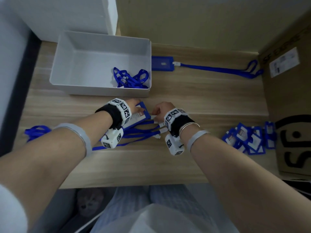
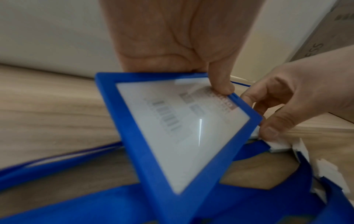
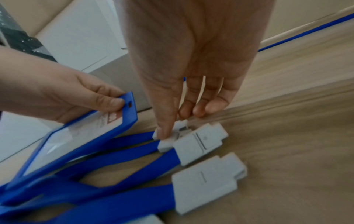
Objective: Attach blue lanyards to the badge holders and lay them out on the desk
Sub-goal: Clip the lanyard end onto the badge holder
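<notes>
Head view: cardboard box (image 1: 291, 101) reads "SF"; badge holder (image 1: 138, 117) print blurred.

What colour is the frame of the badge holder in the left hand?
Blue, around a clear window: the badge holder in the left hand, clearest in the left wrist view.

My head camera looked steeply down over the desk (image 1: 168, 162); both wrist cameras sat close, facing along the fingers, sharing the badge holder (image 2: 172, 136) between them.
</notes>
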The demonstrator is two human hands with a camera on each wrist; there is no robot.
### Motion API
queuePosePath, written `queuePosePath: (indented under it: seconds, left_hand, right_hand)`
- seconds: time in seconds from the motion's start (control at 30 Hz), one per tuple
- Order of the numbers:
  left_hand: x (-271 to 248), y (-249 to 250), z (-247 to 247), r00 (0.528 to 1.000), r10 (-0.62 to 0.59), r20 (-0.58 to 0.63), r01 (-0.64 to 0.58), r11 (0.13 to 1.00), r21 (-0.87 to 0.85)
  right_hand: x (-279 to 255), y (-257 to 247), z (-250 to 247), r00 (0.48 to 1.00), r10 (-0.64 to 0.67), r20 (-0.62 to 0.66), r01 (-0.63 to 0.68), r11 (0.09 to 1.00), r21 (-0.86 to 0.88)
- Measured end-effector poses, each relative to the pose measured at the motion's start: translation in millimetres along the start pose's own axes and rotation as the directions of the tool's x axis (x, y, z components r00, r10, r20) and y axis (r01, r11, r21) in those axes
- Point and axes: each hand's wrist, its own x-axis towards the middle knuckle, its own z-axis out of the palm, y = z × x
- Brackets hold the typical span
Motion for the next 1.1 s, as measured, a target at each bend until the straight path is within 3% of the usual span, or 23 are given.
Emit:
queuePosePath:
  seconds: [0.23, 0.33, 0.43, 0.6, 0.67, 0.73, 0.8, 0.9, 1.1]
  left_hand:
    - [0.1, 7.1, 0.4, 1.000, -0.010, 0.007, 0.010, 1.000, 0.016]
    - [1.5, 12.7, -0.1, 1.000, -0.004, 0.010, 0.004, 1.000, 0.029]
    - [2.3, 26.4, -1.5, 1.000, 0.004, 0.004, -0.005, 0.998, 0.065]
    - [9.2, 52.3, 3.0, 0.999, 0.006, -0.041, -0.005, 1.000, 0.020]
    - [11.6, 64.0, 6.1, 0.998, 0.006, -0.064, -0.013, 0.993, -0.116]
    - [13.7, 72.2, 7.7, 0.993, 0.016, -0.118, -0.040, 0.978, -0.203]
    - [14.8, 78.7, 7.0, 0.988, 0.105, -0.116, -0.125, 0.977, -0.175]
    - [26.0, 84.2, 8.5, 0.970, 0.244, -0.016, -0.243, 0.954, -0.173]
    - [33.4, 101.9, 5.5, 0.961, 0.259, 0.093, -0.257, 0.966, -0.035]
  right_hand:
    - [0.6, 5.8, -5.8, 0.999, -0.012, -0.043, 0.009, 0.998, -0.064]
    - [-4.9, 16.8, -17.3, 0.989, 0.017, -0.148, 0.006, 0.988, 0.157]
    - [-13.3, 29.8, -36.6, 0.974, 0.097, -0.203, -0.006, 0.913, 0.407]
    - [-22.4, 55.9, -65.5, 0.929, 0.153, -0.337, 0.052, 0.847, 0.530]
    - [-25.2, 64.6, -73.5, 0.928, 0.169, -0.333, 0.071, 0.796, 0.601]
    - [-28.5, 71.1, -77.3, 0.938, 0.144, -0.314, 0.068, 0.814, 0.577]
    - [-29.8, 79.1, -76.8, 0.956, 0.109, -0.274, 0.052, 0.852, 0.521]
    - [-31.3, 89.9, -72.0, 0.982, 0.047, -0.181, 0.058, 0.842, 0.537]
    - [-26.0, 94.3, -62.8, 0.978, -0.009, -0.207, 0.131, 0.801, 0.584]
